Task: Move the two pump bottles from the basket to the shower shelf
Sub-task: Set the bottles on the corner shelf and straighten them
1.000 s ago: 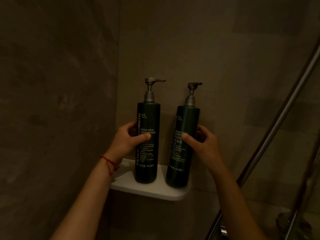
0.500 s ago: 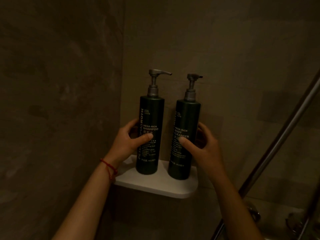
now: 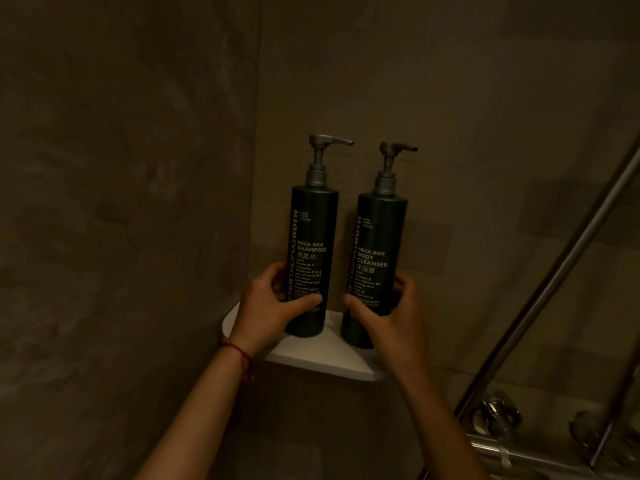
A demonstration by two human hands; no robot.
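Two dark green pump bottles stand upright side by side on a white corner shelf in the shower. The shampoo bottle is on the left, and my left hand wraps around its lower part. The body cleanser bottle is on the right, with my right hand around its lower part. Both grey pump heads point right. The basket is not in view.
Tiled walls meet in the corner behind the shelf. A slanted metal rail runs along the right side, with chrome tap fittings below it. A red string bracelet is on my left wrist.
Both hands have slid down the bottles toward their bases. The right bottle, tilted a second ago, now stands straight. The view has shifted closer.
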